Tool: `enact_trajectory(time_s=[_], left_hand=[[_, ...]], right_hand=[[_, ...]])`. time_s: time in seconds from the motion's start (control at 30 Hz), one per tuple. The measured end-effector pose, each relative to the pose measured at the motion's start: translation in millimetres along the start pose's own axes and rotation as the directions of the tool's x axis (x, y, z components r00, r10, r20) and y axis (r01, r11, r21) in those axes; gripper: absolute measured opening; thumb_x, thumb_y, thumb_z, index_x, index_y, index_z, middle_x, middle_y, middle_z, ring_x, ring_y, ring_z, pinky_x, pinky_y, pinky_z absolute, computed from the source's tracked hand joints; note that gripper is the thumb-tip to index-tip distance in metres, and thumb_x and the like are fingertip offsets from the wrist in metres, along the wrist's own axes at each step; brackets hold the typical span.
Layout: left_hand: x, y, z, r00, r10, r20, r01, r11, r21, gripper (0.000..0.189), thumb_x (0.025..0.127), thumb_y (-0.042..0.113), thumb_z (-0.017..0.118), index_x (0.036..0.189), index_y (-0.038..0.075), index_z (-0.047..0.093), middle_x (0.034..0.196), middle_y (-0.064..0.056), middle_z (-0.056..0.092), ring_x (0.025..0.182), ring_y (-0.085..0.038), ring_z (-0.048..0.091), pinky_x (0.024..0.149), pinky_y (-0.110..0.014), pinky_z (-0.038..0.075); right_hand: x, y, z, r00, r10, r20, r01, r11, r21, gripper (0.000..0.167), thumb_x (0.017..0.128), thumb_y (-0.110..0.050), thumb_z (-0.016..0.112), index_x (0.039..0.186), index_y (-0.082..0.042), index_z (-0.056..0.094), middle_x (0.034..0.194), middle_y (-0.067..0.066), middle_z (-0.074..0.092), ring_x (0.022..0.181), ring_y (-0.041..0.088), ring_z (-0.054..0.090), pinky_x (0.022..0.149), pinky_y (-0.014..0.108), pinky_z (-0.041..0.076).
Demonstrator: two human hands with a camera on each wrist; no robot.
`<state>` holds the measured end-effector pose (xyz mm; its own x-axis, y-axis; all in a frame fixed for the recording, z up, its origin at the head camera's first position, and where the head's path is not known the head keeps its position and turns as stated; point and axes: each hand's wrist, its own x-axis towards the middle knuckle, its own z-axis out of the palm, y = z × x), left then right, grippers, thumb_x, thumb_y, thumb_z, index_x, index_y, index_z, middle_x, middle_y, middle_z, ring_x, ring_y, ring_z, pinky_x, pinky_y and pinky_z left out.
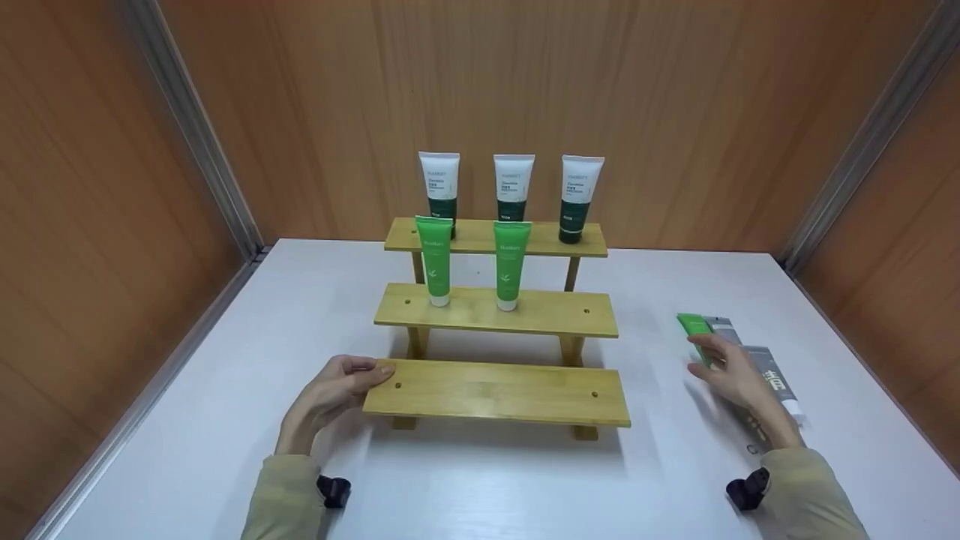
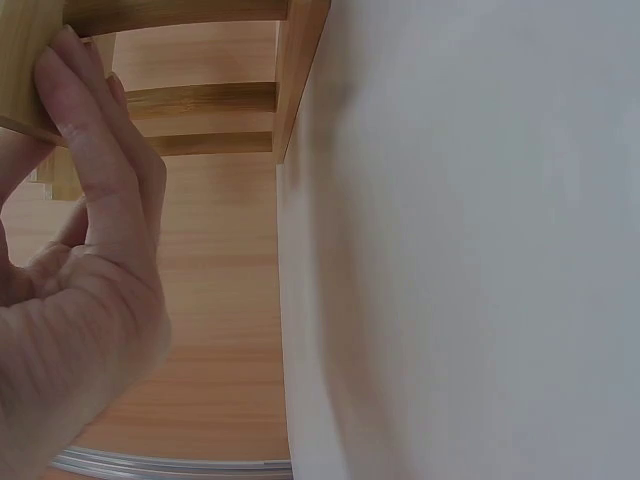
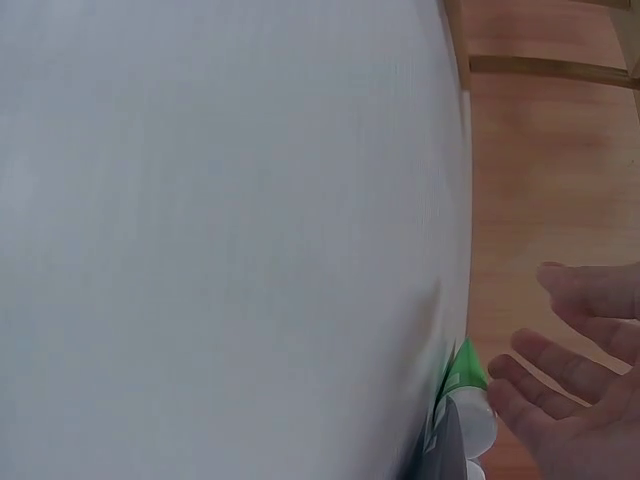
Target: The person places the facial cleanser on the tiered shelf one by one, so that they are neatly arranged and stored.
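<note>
Two upright, white-capped green tubes (image 1: 510,259) are borne by a three-tier yellowish wooden stand (image 1: 495,394), pinched at its lowest tier by the left hand (image 1: 335,391). Beside flat grey tubes (image 1: 766,365), a lying green tube (image 1: 694,325) is overhung by the right hand (image 1: 739,375), thumb and fingers parted.

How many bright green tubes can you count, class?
3: one tube stands left on the middle shelf, another near its centre, and the third lies on the table by the right hand, which may hide others.
</note>
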<state>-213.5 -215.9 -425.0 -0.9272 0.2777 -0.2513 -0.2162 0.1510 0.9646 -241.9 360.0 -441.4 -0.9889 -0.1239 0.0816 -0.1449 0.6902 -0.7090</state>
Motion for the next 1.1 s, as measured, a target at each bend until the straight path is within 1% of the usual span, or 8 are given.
enact_trajectory(time_s=[0.2,0.3,0.43,0.53,0.67,0.8,0.97,1.1], left_hand=[[-0.8,0.7,0.0,1.000,0.007,0.000,-0.007,1.000,-0.010,0.039,0.096,0.022,0.069,0.118,-0.009,0.060,0.094,0.001,0.073,0.082,-0.009,0.072,0.072,-0.022,0.060],[-1.2,1.5,0.1,1.000,0.011,0.005,-0.010,1.000,-0.005,0.038,0.097,0.022,0.068,0.117,-0.009,0.060,0.093,0.001,0.072,0.081,-0.009,0.071,0.072,-0.021,0.060],[-1.1,2.1,0.3,1.000,0.004,0.004,-0.004,1.000,-0.002,0.045,0.097,0.023,0.068,0.123,-0.012,0.057,0.093,0.001,0.073,0.081,-0.008,0.072,0.071,-0.021,0.060],[-0.8,2.0,0.3,1.000,0.002,-0.001,-0.002,1.000,0.001,0.045,0.097,0.023,0.068,0.123,-0.012,0.057,0.093,0.001,0.073,0.081,-0.008,0.072,0.071,-0.021,0.060],[-1.1,1.2,0.2,1.000,0.001,-0.009,-0.001,1.000,0.002,0.038,0.096,0.023,0.069,0.116,-0.008,0.060,0.092,0.001,0.072,0.080,-0.009,0.071,0.071,-0.021,0.059],[-1.1,0.2,0.0,1.000,-0.005,-0.014,0.005,1.000,-0.004,0.034,0.096,0.022,0.069,0.112,-0.006,0.061,0.091,0.001,0.072,0.079,-0.009,0.070,0.070,-0.021,0.059],[-1.3,1.0,-0.2,1.000,-0.001,-0.013,0.001,1.000,0.002,0.040,0.096,0.023,0.070,0.116,-0.009,0.059,0.093,0.001,0.072,0.080,-0.009,0.071,0.071,-0.021,0.059],[-1.5,1.9,1.0,1.000,0.002,-0.010,-0.002,1.000,0.010,0.045,0.096,0.024,0.069,0.121,-0.012,0.058,0.094,0.001,0.073,0.083,-0.009,0.071,0.073,-0.021,0.060]], right_hand=[[0.7,1.2,-3.9,0.998,0.041,-0.040,-0.042,0.998,-0.035,0.049,0.098,-0.007,0.059,0.142,0.009,0.045,0.146,0.038,0.043,0.137,0.057,0.039,0.114,0.067,0.032],[0.4,3.4,-7.5,0.997,0.073,-0.008,-0.073,0.995,-0.065,0.053,0.099,-0.011,0.060,0.143,0.010,0.042,0.147,0.039,0.040,0.137,0.059,0.036,0.112,0.068,0.033],[-0.6,7.1,-10.7,0.991,0.126,0.044,-0.121,0.987,-0.106,0.059,0.099,-0.017,0.060,0.146,0.011,0.037,0.150,0.041,0.034,0.139,0.060,0.031,0.111,0.071,0.031],[-0.3,8.6,-10.6,0.990,0.130,0.058,-0.122,0.985,-0.120,0.060,0.098,-0.016,0.060,0.146,0.013,0.036,0.149,0.042,0.034,0.139,0.061,0.030,0.112,0.071,0.030],[1.2,7.7,-8.8,0.988,0.134,0.070,-0.125,0.984,-0.124,0.061,0.097,-0.013,0.061,0.145,0.015,0.035,0.149,0.042,0.034,0.139,0.060,0.029,0.114,0.070,0.028],[2.7,4.4,-6.0,0.985,0.148,0.087,-0.136,0.983,-0.126,0.062,0.096,-0.013,0.061,0.146,0.014,0.036,0.150,0.041,0.034,0.141,0.060,0.028,0.114,0.070,0.027],[2.9,1.0,-1.4,0.984,0.153,0.091,-0.142,0.983,-0.116,0.060,0.096,-0.012,0.062,0.146,0.012,0.038,0.151,0.039,0.034,0.142,0.058,0.029,0.116,0.066,0.029],[-0.6,1.4,0.1,0.991,0.113,0.073,-0.104,0.988,-0.115,0.055,0.094,-0.009,0.063,0.142,0.012,0.044,0.148,0.040,0.040,0.139,0.057,0.035,0.114,0.065,0.033]])
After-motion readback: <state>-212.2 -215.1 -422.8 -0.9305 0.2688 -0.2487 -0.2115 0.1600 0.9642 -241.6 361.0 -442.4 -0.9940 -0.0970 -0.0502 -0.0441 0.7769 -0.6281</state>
